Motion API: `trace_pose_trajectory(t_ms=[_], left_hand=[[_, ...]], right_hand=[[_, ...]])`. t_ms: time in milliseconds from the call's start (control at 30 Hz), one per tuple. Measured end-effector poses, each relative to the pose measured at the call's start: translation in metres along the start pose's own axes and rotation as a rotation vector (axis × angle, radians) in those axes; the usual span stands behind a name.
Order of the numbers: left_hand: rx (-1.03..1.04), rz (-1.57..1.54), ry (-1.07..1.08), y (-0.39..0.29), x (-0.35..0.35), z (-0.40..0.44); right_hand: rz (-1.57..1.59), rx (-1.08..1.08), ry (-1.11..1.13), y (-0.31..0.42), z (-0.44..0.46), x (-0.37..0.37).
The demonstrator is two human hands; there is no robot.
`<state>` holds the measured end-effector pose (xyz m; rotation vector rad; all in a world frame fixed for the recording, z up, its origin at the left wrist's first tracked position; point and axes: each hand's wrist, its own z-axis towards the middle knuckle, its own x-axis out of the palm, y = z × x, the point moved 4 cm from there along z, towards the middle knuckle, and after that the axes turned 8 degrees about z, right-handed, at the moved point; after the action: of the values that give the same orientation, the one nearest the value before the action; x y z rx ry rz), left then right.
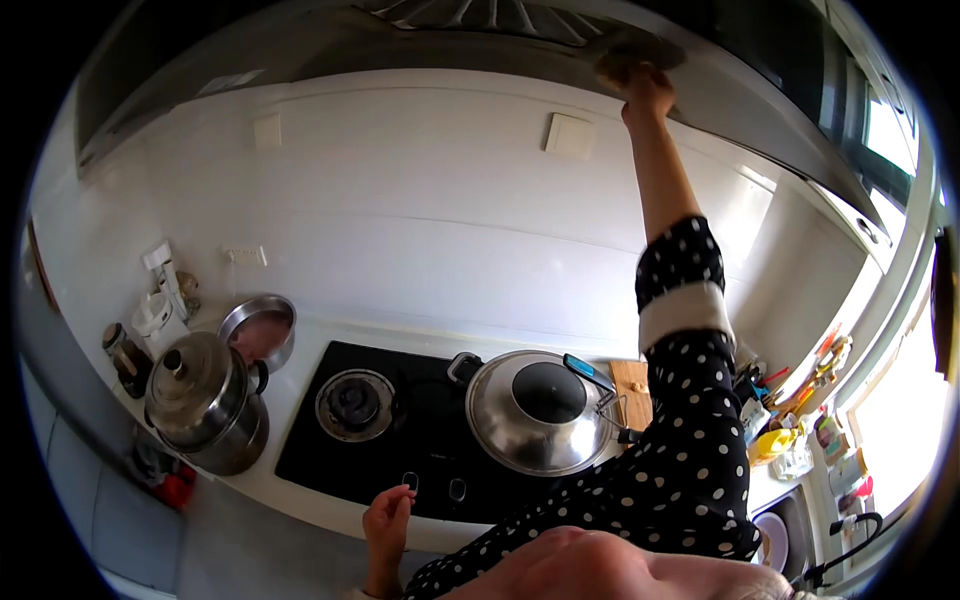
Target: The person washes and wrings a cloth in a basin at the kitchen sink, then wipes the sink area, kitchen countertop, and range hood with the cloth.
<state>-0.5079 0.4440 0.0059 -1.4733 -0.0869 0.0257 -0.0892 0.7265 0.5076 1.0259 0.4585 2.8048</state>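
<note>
My right hand (650, 92) is raised high to the underside of the range hood (480, 60). Its fingers are curled against a brownish, blurred patch, and whatever they grip there is hard to make out. Low in front of the stove, my left hand (386, 520) is loosely closed, and nothing shows in it. Its fingertips are near a control knob (411, 482) at the front of the black gas cooktop (425, 400). On the right burner sits a steel wok (490, 430) with a domed lid that has a dark glass centre (549, 392). The left burner (355, 405) is bare.
A stacked steel pot (205, 400) and a metal basin (285, 325) stand on the left counter. A wooden board (632, 395) lies right of the wok. Bottles and utensils, including a yellow pack (773, 445), line the right side above a sink (800, 525).
</note>
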Motion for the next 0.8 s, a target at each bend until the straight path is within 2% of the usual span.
trace_pose_trajectory(t_ms=[100, 200, 300, 400, 500, 600, 633, 733, 800], left_hand=[[-0.027, -0.057, -0.006, 0.009, 0.011, 0.0], [-0.02, -0.063, 0.007, 0.026, 0.014, -0.002], [-0.041, -0.031, -0.017, 0.023, 0.015, -0.006], [-0.034, 0.018, -0.041, 0.022, 0.008, -0.002], [0.003, 0.035, -0.049, 0.016, 0.009, 0.002], [-0.019, 0.017, -0.054, 0.017, 0.014, 0.002], [-0.016, 0.012, -0.046, 0.021, 0.017, 0.002], [-0.023, 0.002, -0.037, 0.033, 0.023, -0.003], [-0.03, 0.009, -0.039, 0.041, 0.021, -0.005]], right_hand=[[-0.131, 0.287, -0.051, -0.038, 0.021, 0.008], [-0.054, 0.106, -0.193, -0.034, 0.011, 0.004], [0.229, -0.114, 0.007, 0.029, -0.039, 0.01], [0.26, -0.145, -0.042, 0.037, -0.039, 0.012], [0.078, -0.299, -0.113, 0.003, -0.027, 0.018], [-0.043, -0.033, -0.12, -0.052, 0.007, 0.016], [0.001, 0.072, -0.096, -0.059, 0.013, 0.012], [-0.101, 0.094, -0.106, -0.05, 0.011, 0.002], [-0.011, 0.042, -0.197, -0.047, 0.009, -0.002]])
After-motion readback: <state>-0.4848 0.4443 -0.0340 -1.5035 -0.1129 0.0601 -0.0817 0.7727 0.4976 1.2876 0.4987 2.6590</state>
